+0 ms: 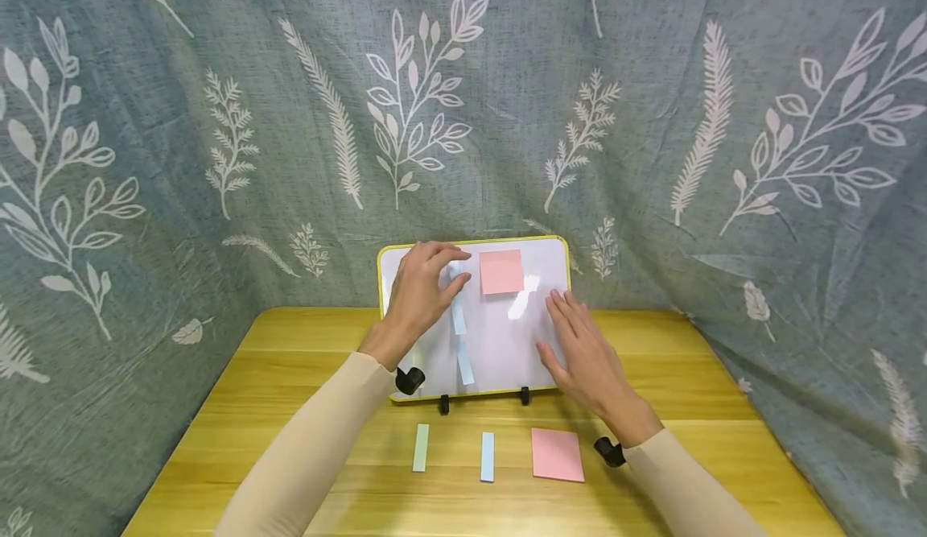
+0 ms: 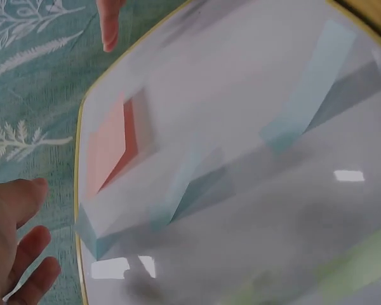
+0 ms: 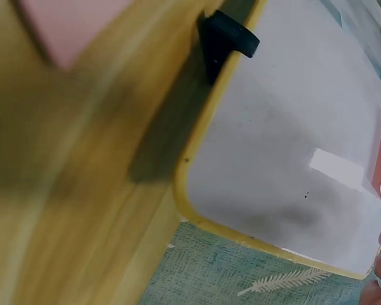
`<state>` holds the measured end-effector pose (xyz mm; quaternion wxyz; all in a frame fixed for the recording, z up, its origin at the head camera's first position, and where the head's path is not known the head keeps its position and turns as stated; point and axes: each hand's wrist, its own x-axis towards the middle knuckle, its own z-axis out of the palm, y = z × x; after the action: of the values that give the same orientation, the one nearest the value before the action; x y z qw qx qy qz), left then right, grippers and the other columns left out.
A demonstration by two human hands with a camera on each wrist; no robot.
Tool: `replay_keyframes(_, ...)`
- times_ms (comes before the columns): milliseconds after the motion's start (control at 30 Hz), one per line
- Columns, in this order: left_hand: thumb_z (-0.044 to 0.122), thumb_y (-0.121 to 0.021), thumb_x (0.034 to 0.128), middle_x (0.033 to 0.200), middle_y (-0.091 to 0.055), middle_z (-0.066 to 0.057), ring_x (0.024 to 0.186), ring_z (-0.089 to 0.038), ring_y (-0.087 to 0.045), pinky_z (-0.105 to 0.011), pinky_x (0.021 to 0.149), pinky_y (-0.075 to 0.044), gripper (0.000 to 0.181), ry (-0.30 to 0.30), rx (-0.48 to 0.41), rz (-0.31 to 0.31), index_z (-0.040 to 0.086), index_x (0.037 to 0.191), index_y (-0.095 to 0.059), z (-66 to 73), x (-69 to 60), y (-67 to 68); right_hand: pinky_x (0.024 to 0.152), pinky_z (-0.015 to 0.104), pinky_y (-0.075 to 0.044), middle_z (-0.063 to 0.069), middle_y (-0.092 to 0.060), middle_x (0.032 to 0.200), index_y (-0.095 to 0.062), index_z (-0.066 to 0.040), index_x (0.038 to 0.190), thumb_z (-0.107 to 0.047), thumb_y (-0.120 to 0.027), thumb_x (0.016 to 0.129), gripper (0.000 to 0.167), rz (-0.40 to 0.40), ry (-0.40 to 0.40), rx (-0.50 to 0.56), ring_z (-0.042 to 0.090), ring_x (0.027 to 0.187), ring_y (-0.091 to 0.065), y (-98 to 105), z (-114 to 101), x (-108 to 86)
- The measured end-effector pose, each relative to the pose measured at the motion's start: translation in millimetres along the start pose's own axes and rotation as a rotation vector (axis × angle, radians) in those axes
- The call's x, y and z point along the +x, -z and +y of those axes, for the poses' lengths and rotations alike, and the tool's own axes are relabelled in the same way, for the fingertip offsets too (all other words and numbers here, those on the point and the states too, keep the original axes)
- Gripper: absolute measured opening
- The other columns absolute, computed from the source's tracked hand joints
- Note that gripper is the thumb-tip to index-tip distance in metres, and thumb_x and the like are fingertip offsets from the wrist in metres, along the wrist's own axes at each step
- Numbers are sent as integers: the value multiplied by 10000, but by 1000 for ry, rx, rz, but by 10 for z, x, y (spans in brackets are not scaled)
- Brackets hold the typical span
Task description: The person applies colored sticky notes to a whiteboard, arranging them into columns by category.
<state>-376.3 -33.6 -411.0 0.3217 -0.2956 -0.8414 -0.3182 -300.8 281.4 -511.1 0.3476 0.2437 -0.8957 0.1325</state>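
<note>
A whiteboard (image 1: 510, 344) with a yellow rim leans upright on small black feet. Over its upper left part is my left hand (image 1: 420, 287), thumb and fingers spread apart with nothing between them. Close to those fingertips, a blue sticky strip (image 2: 95, 238) is stuck at the board's top edge. Two more blue strips, a middle one (image 1: 458, 317) and a lower one (image 1: 465, 362), run down below it. A pink sticky note (image 1: 501, 271) clings to the upper right. My right hand (image 1: 587, 352), fingers extended, is at the board's right edge; contact is unclear. Green strips (image 2: 362, 264) are partly hidden behind the left arm.
On the wooden table (image 1: 290, 408) before the board lie a green strip pad (image 1: 420, 448), a blue strip pad (image 1: 488, 457) and a pink note pad (image 1: 558, 455). A leaf-patterned curtain (image 1: 507, 118) hangs close behind the board.
</note>
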Motion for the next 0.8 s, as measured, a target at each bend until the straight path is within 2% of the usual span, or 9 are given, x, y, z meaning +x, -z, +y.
replay_keyframes(133,179,-944,1012,1323,-831,-71,1281,-317,-777,-607,1248,-559,284,-77,19,-12,136,1285,-874,64,-136,-30,1476,549,-271,252,-536,1784,-519,52,1712,-239,-791,1069,757,-41,7,55,530,1668,-487,54,-31,-134)
replay_keyframes(200,188,-938,1020,1317,-830,-57,1252,-303,-780,-570,1227,-577,279,-101,28,-26,145,1288,-874,96,-201,-47,1483,532,-252,250,-543,1778,-526,50,1708,-220,-812,1058,759,-64,16,71,528,1661,-496,80,-53,-195)
replay_keyframes(333,205,-926,1034,1313,-831,-40,1182,-298,-764,-493,1127,-607,272,-142,37,-58,155,1296,-874,172,-334,-73,1391,642,-403,229,-561,1767,-549,26,1701,-224,-843,1049,758,-120,23,75,496,1644,-529,139,-97,-312)
replay_keyframes(400,209,-925,1035,1312,-830,-36,1188,-297,-761,-491,1141,-608,267,-163,38,-72,165,1293,-873,210,-407,-91,1306,681,-490,220,-572,1758,-563,6,1698,-240,-853,1051,751,-151,20,73,476,1628,-552,171,-119,-369)
replay_keyframes(500,204,-930,1030,1307,-829,-36,1234,-295,-766,-506,1196,-598,260,-195,29,-87,171,1281,-872,262,-513,-126,1227,659,-569,209,-598,1730,-589,-20,1686,-258,-868,1051,733,-189,21,81,439,1597,-590,213,-147,-446)
replay_keyframes(667,215,-934,1027,1291,-833,-23,1226,-268,-779,-466,1156,-622,247,-212,-18,-123,176,1262,-872,338,-714,-232,1154,593,-635,194,-657,1651,-634,-37,1645,-249,-902,1021,712,-193,56,96,398,1515,-656,239,-172,-569)
replay_keyframes(800,236,-924,1038,1293,-835,-14,1229,-247,-789,-434,1114,-646,237,-223,-60,-187,183,1263,-873,390,-899,-335,1085,547,-673,140,-705,1588,-677,-66,1601,-253,-933,990,688,-190,90,97,344,1433,-712,241,-192,-686)
